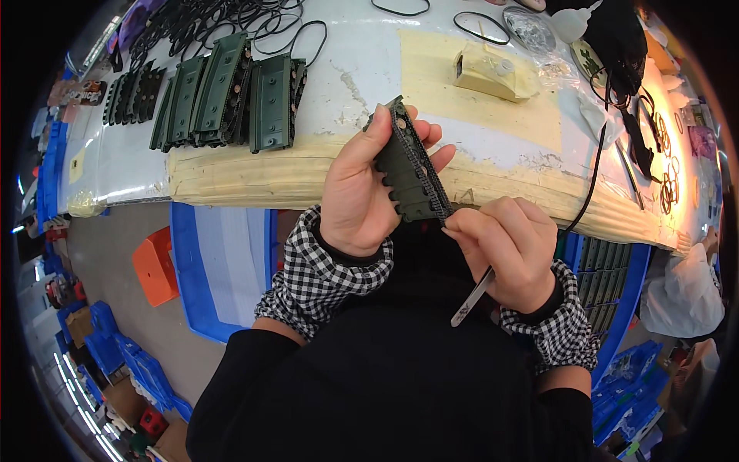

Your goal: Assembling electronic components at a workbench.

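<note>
My left hand (356, 189) is closed around a dark green ribbed plastic piece (403, 181), which looks like the track section of a toy tank. The piece is tilted, and a black toothed band (428, 171) runs along its edge over several small round wheels. My right hand (509, 248) is closed, its thumb and forefinger pinching at the lower end of the band. Metal tweezers (472, 298) are also in the right hand, their flat end sticking out below the palm. Their tips are hidden by the fingers.
Several green plastic pieces (271, 104) stand on the worktable (331, 92) at the left, below loose black bands (204, 27). A tape-wrapped block (493, 71) sits at the back right. Blue crates (202, 304) and an orange stool (156, 266) are below the padded table edge.
</note>
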A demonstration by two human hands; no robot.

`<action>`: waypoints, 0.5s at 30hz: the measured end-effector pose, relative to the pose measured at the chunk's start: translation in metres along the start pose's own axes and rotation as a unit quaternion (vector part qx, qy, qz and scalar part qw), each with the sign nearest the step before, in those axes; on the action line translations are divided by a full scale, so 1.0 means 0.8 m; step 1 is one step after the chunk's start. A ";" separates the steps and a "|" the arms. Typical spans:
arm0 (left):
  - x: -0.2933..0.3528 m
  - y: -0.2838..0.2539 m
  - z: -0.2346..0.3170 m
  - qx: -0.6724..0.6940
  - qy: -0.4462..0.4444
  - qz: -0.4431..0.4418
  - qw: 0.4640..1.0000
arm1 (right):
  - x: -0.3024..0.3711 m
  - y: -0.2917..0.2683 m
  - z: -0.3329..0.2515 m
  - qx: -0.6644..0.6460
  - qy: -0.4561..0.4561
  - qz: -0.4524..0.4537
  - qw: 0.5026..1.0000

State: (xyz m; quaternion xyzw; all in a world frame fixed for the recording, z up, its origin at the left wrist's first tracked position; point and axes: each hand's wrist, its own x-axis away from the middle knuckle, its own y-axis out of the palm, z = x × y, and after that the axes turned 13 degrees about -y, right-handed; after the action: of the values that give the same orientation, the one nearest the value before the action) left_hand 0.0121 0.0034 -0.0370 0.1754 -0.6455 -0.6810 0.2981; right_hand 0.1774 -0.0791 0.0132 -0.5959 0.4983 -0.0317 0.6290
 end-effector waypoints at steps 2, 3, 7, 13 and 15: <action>0.000 0.002 0.000 0.000 0.001 0.001 1.000 | 0.000 0.000 0.000 0.004 -0.001 -0.006 1.000; 0.000 0.002 0.000 0.001 0.003 0.000 1.000 | 0.000 0.000 0.000 0.006 -0.002 -0.008 1.000; -0.003 0.001 -0.002 0.009 0.008 -0.018 1.000 | 0.004 0.010 -0.004 -0.009 0.003 0.053 0.999; -0.002 -0.004 -0.001 -0.003 0.004 -0.040 0.999 | 0.006 0.027 -0.017 -0.175 0.173 0.165 0.955; 0.001 -0.004 0.000 0.001 0.006 -0.041 0.999 | 0.005 0.027 -0.020 -0.176 0.180 0.167 0.953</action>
State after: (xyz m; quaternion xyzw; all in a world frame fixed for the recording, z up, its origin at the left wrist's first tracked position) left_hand 0.0107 0.0027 -0.0398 0.2059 -0.6369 -0.6906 0.2738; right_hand 0.1573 -0.0870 -0.0028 -0.5903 0.6931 0.0551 0.4101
